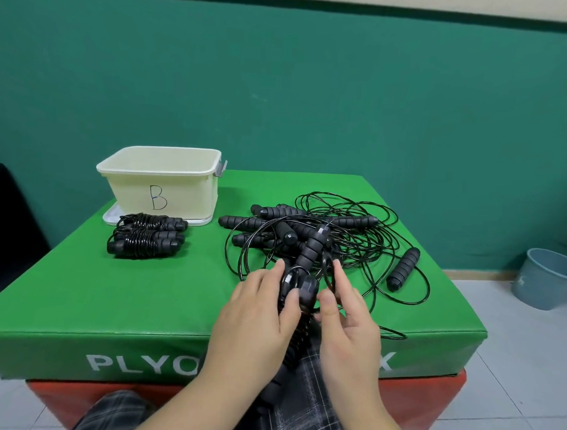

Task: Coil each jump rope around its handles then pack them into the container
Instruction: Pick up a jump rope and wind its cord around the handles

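Note:
My left hand (265, 314) grips a pair of black jump-rope handles (304, 300) with black cord wound around them, held upright over the near edge of the green box. My right hand (346, 318) pinches the thin cord just right of the handles. A tangled pile of loose black ropes and handles (326, 236) lies on the right half of the green top. Three coiled rope bundles (146, 236) lie side by side at the left. Behind them stands a cream plastic container marked "B" (192, 194), with nothing visible inside from this angle.
The work surface is a green padded plyo box (77, 303) stacked on a red one. The container's lid (111, 215) lies under it. A single handle (403, 269) lies apart at the right. A blue bucket (545, 278) stands on the tiled floor at right. A dark chair is at left.

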### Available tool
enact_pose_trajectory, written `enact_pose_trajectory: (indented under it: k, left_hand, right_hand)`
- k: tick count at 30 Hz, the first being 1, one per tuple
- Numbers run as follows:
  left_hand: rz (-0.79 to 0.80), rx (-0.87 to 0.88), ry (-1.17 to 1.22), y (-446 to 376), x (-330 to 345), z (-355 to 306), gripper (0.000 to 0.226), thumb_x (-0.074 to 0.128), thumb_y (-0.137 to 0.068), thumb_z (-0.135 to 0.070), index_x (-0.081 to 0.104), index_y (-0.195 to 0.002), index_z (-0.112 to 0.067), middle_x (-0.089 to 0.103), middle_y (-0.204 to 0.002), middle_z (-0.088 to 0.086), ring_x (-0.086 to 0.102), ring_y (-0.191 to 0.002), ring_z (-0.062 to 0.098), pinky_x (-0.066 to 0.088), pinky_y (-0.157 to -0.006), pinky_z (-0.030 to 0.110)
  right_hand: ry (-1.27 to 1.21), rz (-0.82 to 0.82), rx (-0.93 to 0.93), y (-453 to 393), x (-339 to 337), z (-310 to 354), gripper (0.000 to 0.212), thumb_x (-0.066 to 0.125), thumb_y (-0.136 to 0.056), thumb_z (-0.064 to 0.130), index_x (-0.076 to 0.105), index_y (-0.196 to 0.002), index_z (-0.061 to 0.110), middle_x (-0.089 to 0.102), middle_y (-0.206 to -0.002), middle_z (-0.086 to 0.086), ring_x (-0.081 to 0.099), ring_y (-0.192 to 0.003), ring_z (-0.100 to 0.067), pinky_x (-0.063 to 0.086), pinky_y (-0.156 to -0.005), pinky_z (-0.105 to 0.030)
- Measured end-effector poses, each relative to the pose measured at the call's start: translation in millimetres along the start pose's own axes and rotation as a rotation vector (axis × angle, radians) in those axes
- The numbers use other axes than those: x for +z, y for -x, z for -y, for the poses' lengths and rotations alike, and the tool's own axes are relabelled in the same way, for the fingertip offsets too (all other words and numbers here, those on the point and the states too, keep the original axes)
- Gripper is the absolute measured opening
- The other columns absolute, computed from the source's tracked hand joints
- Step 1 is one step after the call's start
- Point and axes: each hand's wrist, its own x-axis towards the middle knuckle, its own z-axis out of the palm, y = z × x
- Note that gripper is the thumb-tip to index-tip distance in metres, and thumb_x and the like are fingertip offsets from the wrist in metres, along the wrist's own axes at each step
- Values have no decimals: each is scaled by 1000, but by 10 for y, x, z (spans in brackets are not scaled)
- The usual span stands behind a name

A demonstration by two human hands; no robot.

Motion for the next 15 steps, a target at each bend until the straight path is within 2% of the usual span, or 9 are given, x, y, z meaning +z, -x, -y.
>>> enact_pose_trajectory:
  k: [2,4,6,8,11,13,15]
  left_hand:
    - [-88,39,-37,8,49,12,64,17,-87,-54,48,-133,-20,51,-127,-6,55,-111,14,46,-86,28]
    - [-187,86,-63,20,61,0,48,30,-91,-44,58,-118,-15,58,-117,-4,63,-96,15,51,-71,25]
    - [-234,129,-74,23,57,-23,41,35,-90,-39,60,-111,-14,60,-114,-3,65,-89,13,50,-66,22]
    - [-224,155,-69,22,47,-46,39,36,-89,-38,60,-109,-14,60,-115,-3,66,-86,12,50,-64,21]
    - [-195,143,-44,20,15,-52,34,39,-89,-40,61,-99,-17,60,-115,-7,65,-77,10,43,-56,19]
    - [-154,84,11,14,-25,-69,28,44,-88,-42,60,-93,-19,57,-119,-13,61,-75,9,37,-56,20]
    - [-90,1,63,-3,-51,-96,22,49,-88,-42,57,-93,-22,49,-126,-19,58,-84,7,37,-62,25]
  right_hand:
    - [53,25,-1,-27,-8,-2,31,49,-92,48,45,-122,53,55,-99,32,57,-96,-3,51,-91,-40]
    - [95,76,-18,-41,-9,-5,38,40,-87,62,38,-125,54,51,-95,28,54,-94,-5,46,-92,-28]
    - [140,163,-25,-41,0,0,51,25,-79,66,22,-129,54,46,-95,23,45,-102,-1,33,-93,-12]
    - [217,252,-17,-38,19,13,57,16,-77,66,6,-131,52,39,-100,19,33,-110,4,20,-93,-3]
    - [296,289,-67,-45,15,5,58,10,-79,62,-1,-134,47,36,-99,16,28,-109,6,17,-93,-2]
    - [335,271,-121,-54,2,-27,56,11,-82,60,4,-135,44,37,-96,15,32,-105,4,20,-92,-4]
    - [334,234,-146,-51,-8,-44,52,17,-84,58,13,-134,47,40,-94,15,39,-101,0,26,-90,-7]
